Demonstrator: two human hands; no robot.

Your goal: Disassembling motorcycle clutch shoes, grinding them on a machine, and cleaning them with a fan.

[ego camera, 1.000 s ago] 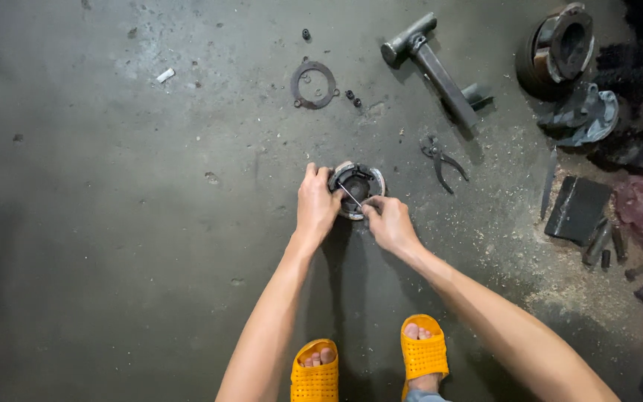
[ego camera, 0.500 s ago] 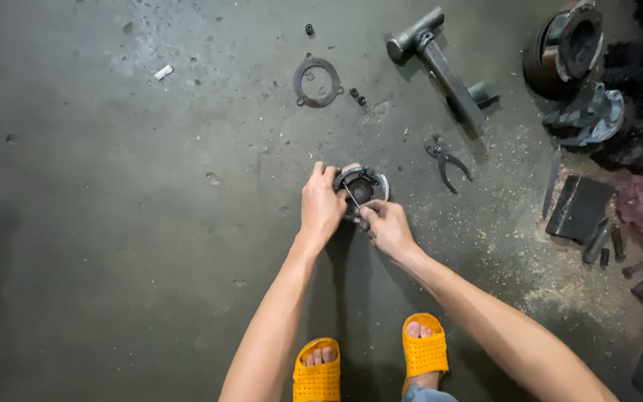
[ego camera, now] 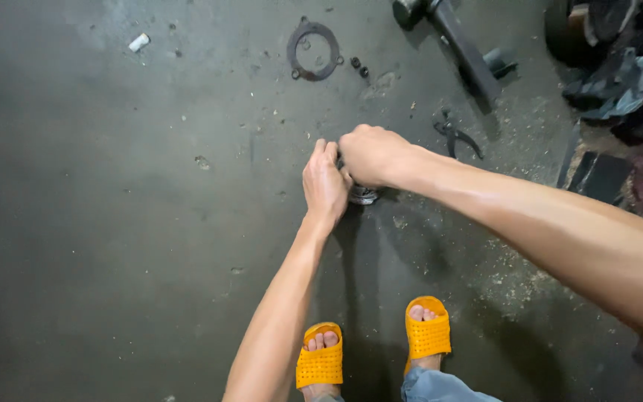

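Both my hands are gripping a metal ring on the floor.
My left hand (ego camera: 325,182) and right hand (ego camera: 370,155) are closing around the ring (ego camera: 363,195), below the pliers (ego camera: 455,138).

Orange perforated slippers (ego camera: 320,356) stand on the dark grey, speckled floor (ego camera: 113,223). Beyond them lie a silvery metal ring part (ego camera: 363,195) and a rusty brown-grey gasket ring (ego camera: 312,50).

Metal part (ego camera: 363,195) on floor (ego camera: 113,223) btwn hands, ring (ego camera: 313,50) behind, pliers (ego camera: 455,138) right, sandals (ego camera: 373,346) in front
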